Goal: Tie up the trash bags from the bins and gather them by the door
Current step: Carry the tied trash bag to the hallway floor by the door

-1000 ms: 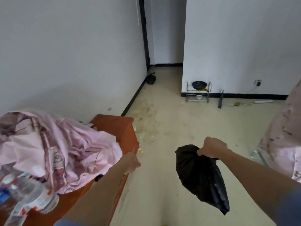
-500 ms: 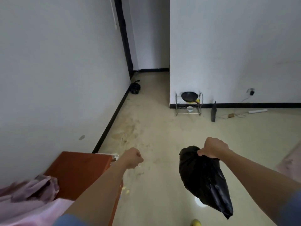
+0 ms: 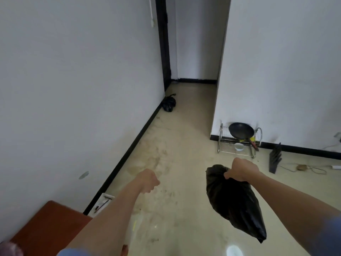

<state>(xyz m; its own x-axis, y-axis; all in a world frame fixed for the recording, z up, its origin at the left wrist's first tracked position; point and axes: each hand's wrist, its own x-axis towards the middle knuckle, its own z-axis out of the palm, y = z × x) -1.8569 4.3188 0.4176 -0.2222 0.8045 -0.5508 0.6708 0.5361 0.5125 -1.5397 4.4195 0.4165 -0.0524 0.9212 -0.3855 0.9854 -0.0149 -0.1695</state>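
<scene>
At the lower left sits a reddish-brown cabinet (image 3: pixel 48 228). Ahead, the left hand (image 3: pixel 148 181) is a curled fist holding nothing; the right hand (image 3: pixel 241 169) grips the neck of a black trash bag (image 3: pixel 236 204) hanging above the floor (image 3: pixel 184 209). Farther off, a wire rack (image 3: pixel 238 152) holds a pan (image 3: pixel 240 130); beyond, a second black bag (image 3: pixel 168 104) lies on the floor by the dark door frame (image 3: pixel 163 52).

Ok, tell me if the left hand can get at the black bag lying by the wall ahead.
Probably not from here: the black bag lies well ahead against the baseboard, beyond the left hand. No obstacle shows on the floor between, so walking up should do.
</scene>
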